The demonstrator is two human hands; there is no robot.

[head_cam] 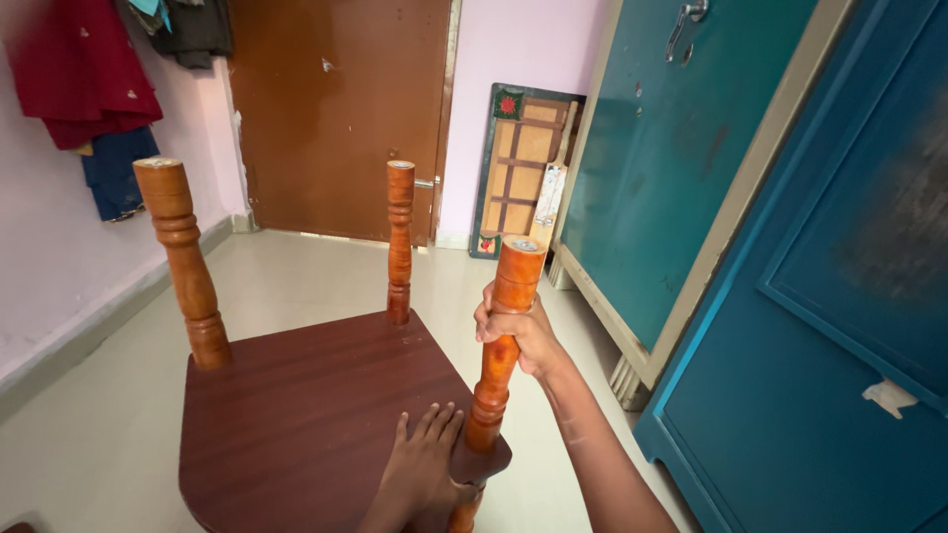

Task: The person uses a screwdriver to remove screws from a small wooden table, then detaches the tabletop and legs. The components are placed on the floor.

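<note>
Nearest: left hand (423,462), open, fingers spread, pressed flat on the near right corner of an upturned dark wooden stool (296,424), underside facing up. Just beyond: right hand (515,334) clenched around the near right leg (502,345), an orange turned post standing upright at that same corner, gripped above its middle. Further back along the underside: left leg (183,262) at the far left corner and rear leg (399,242) at the far right corner, both upright and untouched. Stool resting on a pale tiled floor (296,271), close beside two teal metal cupboards (750,197) on the right.

Likely hazards, as a judgement: gripped leg working loose or snapping at its joint if wrenched sideways; stool sliding on the smooth floor if the flat palm lifts; leg top knocking the cupboard door, given how near they stand.

Containers: cupboards shut, contents hidden. Farthest: brown door (341,114), framed board (523,168) leaning on the pink wall, clothes (84,69) hanging at upper left.
</note>
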